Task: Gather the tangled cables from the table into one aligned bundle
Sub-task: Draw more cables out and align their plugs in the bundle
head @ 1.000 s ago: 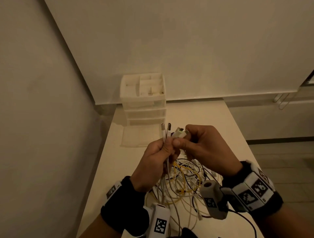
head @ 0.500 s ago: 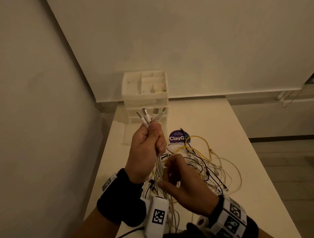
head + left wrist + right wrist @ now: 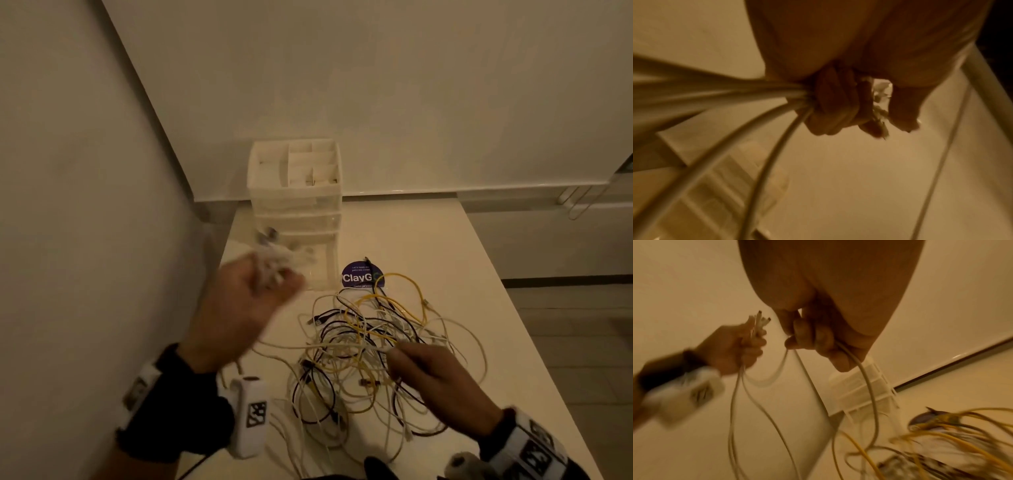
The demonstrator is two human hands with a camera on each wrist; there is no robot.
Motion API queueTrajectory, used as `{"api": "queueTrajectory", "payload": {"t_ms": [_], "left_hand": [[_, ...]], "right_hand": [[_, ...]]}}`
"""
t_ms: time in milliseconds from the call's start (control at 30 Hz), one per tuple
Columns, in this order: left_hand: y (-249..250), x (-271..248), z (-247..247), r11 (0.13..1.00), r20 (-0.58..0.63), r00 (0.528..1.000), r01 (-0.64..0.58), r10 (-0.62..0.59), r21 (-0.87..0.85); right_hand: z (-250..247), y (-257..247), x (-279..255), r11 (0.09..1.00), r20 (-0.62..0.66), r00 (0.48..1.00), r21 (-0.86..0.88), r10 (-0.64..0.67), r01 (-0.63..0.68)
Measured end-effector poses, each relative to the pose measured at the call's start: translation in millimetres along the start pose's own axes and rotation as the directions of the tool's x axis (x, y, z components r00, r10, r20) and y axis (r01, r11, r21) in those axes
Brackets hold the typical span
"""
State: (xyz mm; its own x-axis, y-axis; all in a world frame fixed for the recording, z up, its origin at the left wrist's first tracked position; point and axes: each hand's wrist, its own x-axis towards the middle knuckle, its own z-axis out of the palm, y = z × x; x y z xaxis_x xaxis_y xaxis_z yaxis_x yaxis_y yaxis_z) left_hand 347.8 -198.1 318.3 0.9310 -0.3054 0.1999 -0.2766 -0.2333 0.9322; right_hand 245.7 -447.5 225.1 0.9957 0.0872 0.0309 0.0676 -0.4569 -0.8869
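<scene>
My left hand [image 3: 257,291], blurred by motion, is raised over the table's left side and grips a bunch of white cable ends [image 3: 270,263]. In the left wrist view its fingers [image 3: 830,104] curl round the white cables [image 3: 756,99], with the connectors [image 3: 879,104] sticking out past them. The tangle of white, yellow and black cables [image 3: 363,329] lies on the white table [image 3: 462,274]. My right hand [image 3: 411,366] is over the tangle's right side. Its fingers [image 3: 807,337] pinch a white cable [image 3: 865,373] that hangs down to the pile.
A white drawer organizer [image 3: 294,192] with open top compartments stands at the table's back left, against the wall. A purple round sticker [image 3: 358,275] lies just behind the tangle. The table's right edge [image 3: 534,342] drops to the floor.
A second ago both hands met at the connector ends. The right hand has since let go, dropped to the tangle and moved right; the left hand swung left with the bunch.
</scene>
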Motion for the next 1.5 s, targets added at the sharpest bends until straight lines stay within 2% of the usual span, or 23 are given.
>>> {"api": "queueTrajectory", "payload": {"t_ms": [67, 100, 233, 333, 400, 467, 500, 567, 667, 767, 833, 867, 900, 967, 1000, 1033, 1067, 1133, 1267, 1400, 1433, 1500], "left_hand": [[2.8, -10.7, 38.5, 0.999, 0.222, 0.975, 0.032, -0.027, -0.015], [1.9, -13.9, 56.2, 0.999, 0.286, 0.958, 0.030, -0.022, -0.025], [-8.0, -1.3, 78.4, 1.000, 0.198, 0.980, 0.002, 0.000, -0.013], [3.1, 4.9, 74.0, 0.989, 0.203, 0.971, -0.140, 0.126, 0.055], [9.5, 12.0, 61.0, 0.989, 0.079, 0.989, -0.130, 0.124, 0.072], [5.5, 23.9, 37.3, 0.997, -0.129, 0.990, -0.057, 0.063, 0.047], [0.3, 29.9, 22.7, 0.998, -0.236, 0.970, -0.044, 0.050, 0.033], [-8.0, 36.4, -2.4, 0.996, -0.371, 0.925, -0.068, 0.086, 0.060], [-10.7, 34.3, -11.5, 0.996, -0.480, 0.873, -0.067, 0.086, 0.058], [-10.7, 30.7, -3.4, 0.996, -0.591, 0.802, -0.050, 0.086, 0.077], [-6.7, 25.9, 7.0, 0.991, -0.621, 0.774, -0.062, 0.123, 0.119], [-2.6, 22.9, 15.3, 0.988, -0.593, 0.791, -0.088, 0.148, 0.129], [3.6, 19.0, 25.4, 0.987, -0.516, 0.842, -0.115, 0.156, 0.110], [13.5, 11.7, 50.3, 0.992, -0.212, 0.969, -0.120, 0.127, 0.044], [15.2, 9.7, 62.5, 0.993, -0.061, 0.991, -0.116, 0.118, 0.035], [12.5, 9.7, 71.5, 0.987, 0.037, 0.990, -0.137, 0.135, 0.078], [10.7, 11.5, 78.1, 0.972, 0.085, 0.982, -0.182, 0.171, 0.146], [4.8, 18.6, 83.9, 0.936, 0.093, 0.963, -0.269, 0.254, 0.226], [10.9, 30.3, 82.0, 0.896, 0.000, 0.940, -0.325, 0.341, 0.303], [19.5, 42.7, 61.3, 0.967, -0.285, 0.933, -0.171, 0.220, 0.187], [19.3, 47.3, 49.3, 0.975, -0.373, 0.907, -0.145, 0.198, 0.166], [16.1, 56.0, 18.2, 0.974, -0.544, 0.810, -0.151, 0.220, 0.170]], "right_hand": [[-4.2, -15.7, 17.7, 1.000, -0.043, 0.999, 0.024, -0.008, 0.009], [-6.1, -23.9, 26.1, 0.998, -0.047, 0.999, 0.070, -0.002, 0.005], [-16.3, -47.7, 43.5, 0.899, 0.013, 0.999, 0.436, 0.051, -0.052], [-21.4, -54.9, 42.7, 0.878, 0.060, 0.998, 0.477, 0.007, -0.035], [-21.7, -52.5, 42.3, 0.893, 0.047, 0.999, 0.449, 0.003, -0.023], [-21.2, -42.6, 40.8, 0.919, 0.021, 1.000, 0.393, 0.015, -0.022], [-20.8, -34.9, 38.9, 0.930, 0.011, 1.000, 0.367, 0.028, -0.030], [-19.1, -18.9, 34.2, 0.950, 0.002, 0.998, 0.307, 0.058, -0.056], [-13.5, 1.6, 28.7, 0.975, -0.021, 0.996, 0.208, 0.084, -0.078], [-8.2, 7.5, 32.1, 0.984, -0.088, 0.991, 0.154, 0.105, -0.090], [-8.2, 5.3, 37.9, 0.984, -0.136, 0.983, 0.142, 0.125, -0.105], [-9.2, 2.6, 41.2, 0.983, -0.148, 0.981, 0.150, 0.124, -0.102], [-10.6, -1.9, 44.5, 0.983, -0.146, 0.983, 0.161, 0.112, -0.088], [-15.8, -16.4, 51.4, 0.980, -0.102, 0.993, 0.195, 0.051, -0.031], [-19.1, -24.9, 55.3, 0.975, -0.067, 0.998, 0.223, 0.018, -0.003], [-23.1, -33.6, 59.0, 0.966, -0.032, 0.999, 0.259, -0.012, 0.020], [-27.3, -40.7, 62.8, 0.953, -0.009, 0.999, 0.301, -0.037, 0.038], [-36.0, -49.5, 69.4, 0.923, 0.003, 0.998, 0.382, -0.057, 0.052], [-40.5, -54.3, 71.2, 0.903, 0.017, 0.995, 0.421, -0.094, 0.078], [-34.5, -35.0, 70.0, 0.950, -0.010, 0.994, 0.293, -0.109, 0.107], [-33.1, -25.2, 69.1, 0.963, -0.016, 0.995, 0.254, -0.094, 0.095], [-31.4, -2.4, 65.8, 0.980, -0.052, 0.998, 0.195, -0.036, 0.045]]}}
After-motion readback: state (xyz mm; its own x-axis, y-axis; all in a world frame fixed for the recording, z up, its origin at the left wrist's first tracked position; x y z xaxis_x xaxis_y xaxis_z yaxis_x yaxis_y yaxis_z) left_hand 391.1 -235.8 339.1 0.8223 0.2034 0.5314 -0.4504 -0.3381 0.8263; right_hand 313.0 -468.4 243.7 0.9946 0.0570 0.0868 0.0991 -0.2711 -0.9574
